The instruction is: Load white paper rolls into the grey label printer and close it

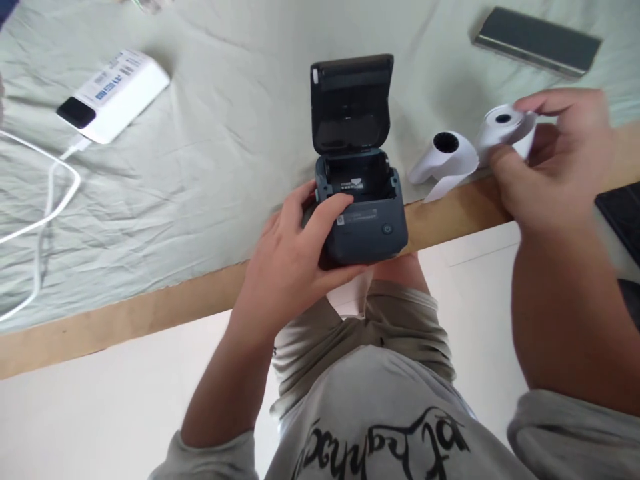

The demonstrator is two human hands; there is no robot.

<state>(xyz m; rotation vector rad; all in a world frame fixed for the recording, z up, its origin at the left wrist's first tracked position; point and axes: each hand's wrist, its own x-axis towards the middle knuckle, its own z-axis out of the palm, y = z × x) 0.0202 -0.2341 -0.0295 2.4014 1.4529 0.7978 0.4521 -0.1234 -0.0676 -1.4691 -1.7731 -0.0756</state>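
A small dark label printer (367,230) sits at the table's front edge, its black lid (353,107) raised and its paper bay showing no roll. My left hand (295,257) grips the printer from the left, thumb over the front rim of the bay. To the right, my right hand (555,153) holds a white paper roll (503,123) between thumb and fingers; the loose end of the paper curls beside the fingers. Just left of that roll stands a second paper roll (430,163) with a dark core, its tail unrolled toward the wooden edge.
A white power bank (117,93) with a white cable (75,173) plugged in lies at the left on the pale green cloth (225,133). A dark flat case (537,41) rests at the back right. Black objects (623,217) show at the right edge. The table has a wooden border (190,293).
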